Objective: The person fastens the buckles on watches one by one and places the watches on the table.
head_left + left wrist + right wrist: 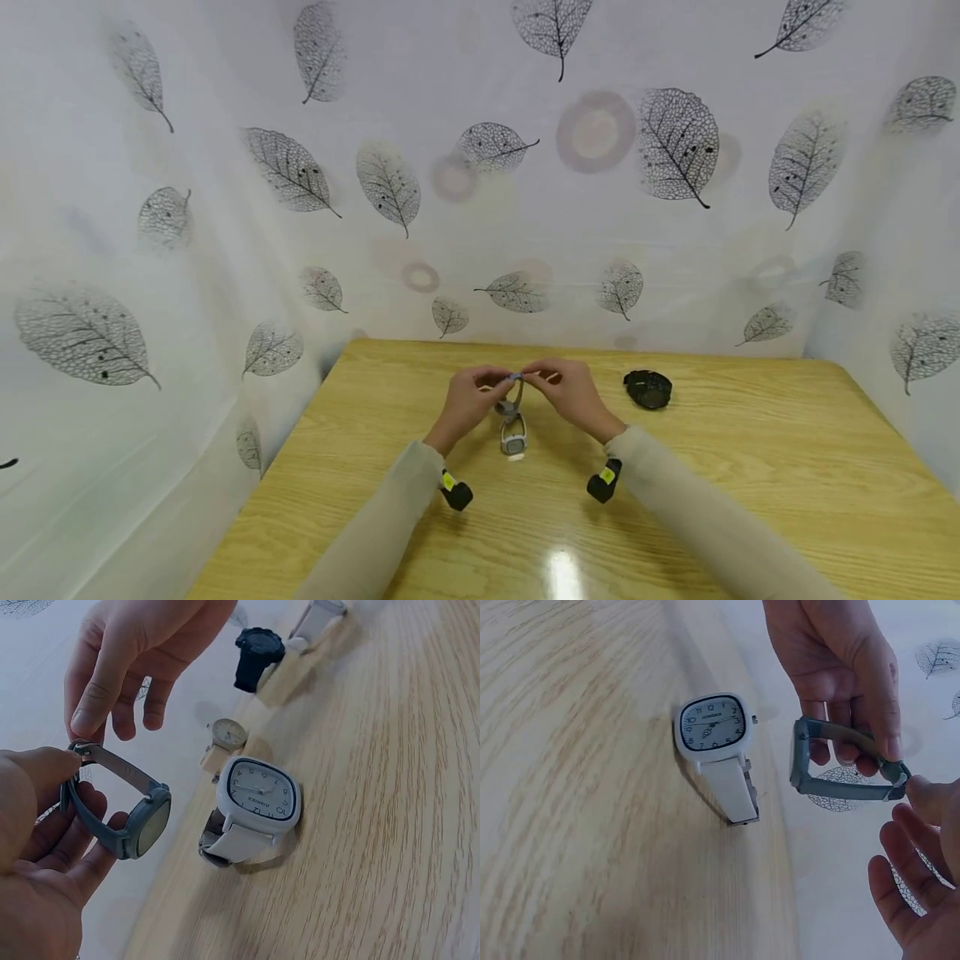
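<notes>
A blue-grey wristwatch [150, 821] hangs in the air between my two hands, its strap closed into a loop. My left hand [468, 404] pinches the strap near the buckle between thumb and fingers. Opposite it, the thumb and fingers of my right hand [570, 396] pinch the buckle end of the strap. In the right wrist view the watch case [800, 756] hangs at the far side of the loop from the fingertips. Below the hands, a white wristwatch [513, 444] with a squarish dial stands on the table, its strap buckled.
On the wooden table [750, 483], a black wristwatch [648, 389] lies to the right of the hands. A small cream-strapped watch [227, 735] and another pale watch [321, 616] show in the left wrist view. A leaf-patterned curtain [495, 225] encloses the table's back and sides.
</notes>
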Demonstrator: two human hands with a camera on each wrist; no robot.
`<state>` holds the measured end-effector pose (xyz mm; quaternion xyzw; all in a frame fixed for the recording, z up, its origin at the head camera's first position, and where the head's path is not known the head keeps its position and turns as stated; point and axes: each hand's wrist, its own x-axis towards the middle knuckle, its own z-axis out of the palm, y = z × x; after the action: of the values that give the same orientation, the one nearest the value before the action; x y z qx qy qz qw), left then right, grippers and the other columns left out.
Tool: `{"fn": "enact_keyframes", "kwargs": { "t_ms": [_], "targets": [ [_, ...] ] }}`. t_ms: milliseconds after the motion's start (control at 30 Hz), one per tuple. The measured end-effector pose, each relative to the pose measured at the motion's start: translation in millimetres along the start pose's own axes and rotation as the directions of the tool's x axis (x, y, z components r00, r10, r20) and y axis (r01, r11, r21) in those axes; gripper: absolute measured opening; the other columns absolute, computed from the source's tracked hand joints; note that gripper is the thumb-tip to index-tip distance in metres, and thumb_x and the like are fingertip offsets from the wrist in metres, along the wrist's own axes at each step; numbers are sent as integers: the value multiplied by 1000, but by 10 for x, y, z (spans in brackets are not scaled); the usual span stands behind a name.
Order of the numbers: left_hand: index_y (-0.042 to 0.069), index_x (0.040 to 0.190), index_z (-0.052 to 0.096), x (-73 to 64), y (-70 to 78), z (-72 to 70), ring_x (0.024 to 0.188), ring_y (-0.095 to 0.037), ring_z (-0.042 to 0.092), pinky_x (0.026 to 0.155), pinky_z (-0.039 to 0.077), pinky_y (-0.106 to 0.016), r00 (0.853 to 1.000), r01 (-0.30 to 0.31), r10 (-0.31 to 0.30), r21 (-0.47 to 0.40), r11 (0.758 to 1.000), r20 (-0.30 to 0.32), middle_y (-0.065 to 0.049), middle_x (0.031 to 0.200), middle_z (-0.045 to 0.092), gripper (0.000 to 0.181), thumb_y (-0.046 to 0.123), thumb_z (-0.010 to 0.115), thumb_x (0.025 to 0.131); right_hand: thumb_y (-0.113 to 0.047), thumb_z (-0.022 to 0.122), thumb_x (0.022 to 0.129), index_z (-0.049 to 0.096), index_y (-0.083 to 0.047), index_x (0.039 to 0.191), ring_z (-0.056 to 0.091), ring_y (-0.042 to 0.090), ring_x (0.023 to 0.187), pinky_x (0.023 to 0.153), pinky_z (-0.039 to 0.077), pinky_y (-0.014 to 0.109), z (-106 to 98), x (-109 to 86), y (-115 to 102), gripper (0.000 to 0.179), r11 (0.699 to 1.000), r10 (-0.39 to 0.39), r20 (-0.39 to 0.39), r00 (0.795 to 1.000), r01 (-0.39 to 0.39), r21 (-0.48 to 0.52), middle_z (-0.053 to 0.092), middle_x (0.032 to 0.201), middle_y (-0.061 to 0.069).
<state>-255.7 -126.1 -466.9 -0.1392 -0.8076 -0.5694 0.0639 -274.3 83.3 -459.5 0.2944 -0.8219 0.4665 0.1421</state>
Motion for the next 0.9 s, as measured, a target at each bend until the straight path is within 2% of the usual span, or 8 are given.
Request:
{"fn": "enact_keyframes", "kwargs": {
  "t_ms": [167, 267, 400, 500, 700, 900],
  "targets": [
    [7, 111, 77, -3, -5, 22, 88, -31, 74, 78, 62, -32, 1000, 15, -16, -25, 1000, -4, -6, 101, 76, 20, 21, 75, 97, -16, 76, 95, 79, -12, 110, 70, 15, 81, 71, 61, 30, 33, -27, 14, 15, 1000, -10, 9, 1000, 10, 3, 77, 102, 2],
    [5, 111, 77, -1, -5, 37, 88, -29, 74, 80, 62, -32, 1000, 9, -9, -26, 1000, -7, -7, 102, 77, 20, 20, 75, 97, -11, 77, 94, 78, -10, 109, 69, 16, 78, 69, 61, 30, 53, -38, 17, 15, 999, -38, -8, 999, 38, -4, 76, 100, 4],
    [5, 110, 77, 8, -3, 53, 86, -18, 73, 82, 61, -30, 1000, 1, -1, -5, 1000, -17, -5, 102, 77, 20, 20, 75, 96, -5, 76, 94, 78, -8, 108, 69, 16, 76, 67, 61, 32, 63, -39, 21, 15, 996, -90, -28, 996, 89, -21, 76, 97, 4],
    [6, 109, 77, 11, -3, 60, 86, -14, 72, 82, 60, -29, 1000, -4, 4, 3, 1000, -25, -4, 101, 77, 19, 20, 76, 96, -3, 75, 93, 78, -8, 107, 68, 17, 76, 66, 61, 33, 66, -36, 17, 16, 992, -124, -28, 992, 123, -31, 75, 97, 5],
    [4, 108, 77, 8, 25, 74, 86, -19, 72, 80, 61, -29, 999, -14, 14, 10, 1000, -31, -8, 101, 77, 18, 17, 77, 95, 0, 75, 92, 78, -6, 106, 68, 17, 76, 65, 61, 31, 61, -38, 15, 16, 987, -154, -26, 988, 153, -46, 75, 99, 7],
    [5, 109, 78, 18, 44, 86, 82, -21, 72, 70, 62, -30, 999, 23, -24, -19, 1000, -40, -7, 100, 77, 19, 18, 76, 95, -2, 75, 93, 78, -7, 108, 68, 17, 77, 65, 60, 30, 63, -25, 31, 16, 988, -150, -38, 988, 147, -55, 76, 101, 7]
  ]
}}
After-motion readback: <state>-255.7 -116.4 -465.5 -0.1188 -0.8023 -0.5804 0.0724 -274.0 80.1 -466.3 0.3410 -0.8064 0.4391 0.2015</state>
